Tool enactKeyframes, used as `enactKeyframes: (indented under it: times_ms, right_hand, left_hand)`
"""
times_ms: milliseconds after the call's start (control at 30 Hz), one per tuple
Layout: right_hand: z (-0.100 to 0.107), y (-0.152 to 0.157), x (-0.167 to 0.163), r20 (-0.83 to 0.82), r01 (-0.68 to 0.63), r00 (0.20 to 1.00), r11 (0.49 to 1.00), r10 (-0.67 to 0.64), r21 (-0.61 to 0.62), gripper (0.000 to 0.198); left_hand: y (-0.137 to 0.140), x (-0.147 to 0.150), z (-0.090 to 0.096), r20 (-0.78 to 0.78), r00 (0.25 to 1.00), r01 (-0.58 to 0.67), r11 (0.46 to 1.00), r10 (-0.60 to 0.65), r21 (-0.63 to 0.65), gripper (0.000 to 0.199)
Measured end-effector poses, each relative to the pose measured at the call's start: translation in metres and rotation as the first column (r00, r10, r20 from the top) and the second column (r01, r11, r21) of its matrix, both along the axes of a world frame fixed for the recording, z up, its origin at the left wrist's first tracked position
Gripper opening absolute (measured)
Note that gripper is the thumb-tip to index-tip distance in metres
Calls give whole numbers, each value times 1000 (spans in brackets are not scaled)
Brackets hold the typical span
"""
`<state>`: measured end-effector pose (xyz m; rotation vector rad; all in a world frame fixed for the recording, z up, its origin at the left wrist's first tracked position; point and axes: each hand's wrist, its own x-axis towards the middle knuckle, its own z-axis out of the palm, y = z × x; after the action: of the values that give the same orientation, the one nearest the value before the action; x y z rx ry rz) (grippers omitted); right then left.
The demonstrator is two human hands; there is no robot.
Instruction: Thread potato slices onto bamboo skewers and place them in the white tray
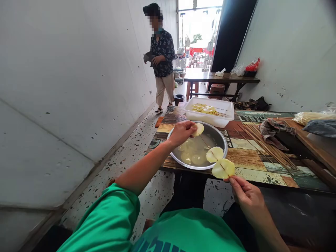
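Between thumb and fingers, my left hand (182, 133) pinches a pale yellow potato slice (198, 129) above the metal bowl (224, 148). My right hand (245, 194) grips the near end of a thin wooden skewer (204, 141), which points up and left toward that slice. Two more potato slices (223, 168) are threaded on the skewer close to my right fingers. Whether the skewer's tip touches the slice in my left hand, I cannot tell. Cloudy water fills the bowl, with several slices (198, 158) lying in it.
Behind the bowl stands a white plastic tub (229, 115) with skewered slices (204, 108). Loose skewers (270, 147) and a crumpled cloth (277, 131) lie at the right of the patterned table (252, 155). A person (162, 52) is on the floor beyond, near the left wall.
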<state>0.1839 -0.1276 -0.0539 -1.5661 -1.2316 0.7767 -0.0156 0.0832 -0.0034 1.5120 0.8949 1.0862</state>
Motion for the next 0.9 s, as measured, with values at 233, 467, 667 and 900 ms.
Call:
enactKeyframes:
  times_ms: [233,467,667,900]
  right_hand:
    - [-1,1,-13,12,0,1000,1000,1,-30,42]
    - [-3,4,-13,-290,-74,956,992,40,-107,43]
    - [-11,13,-4,-716,-285,687,953,126,-106,36]
    - [-31,14,0,-609,-262,772,964,184,-41,35]
  left_hand:
    - [-18,6,5,-292,919,-105,880,264,464,11]
    - [-15,6,2,-228,955,-115,946,189,303,7]
    - [-2,-2,5,180,983,25,957,29,-288,19]
    - [-7,7,-2,328,929,21,861,172,-509,30]
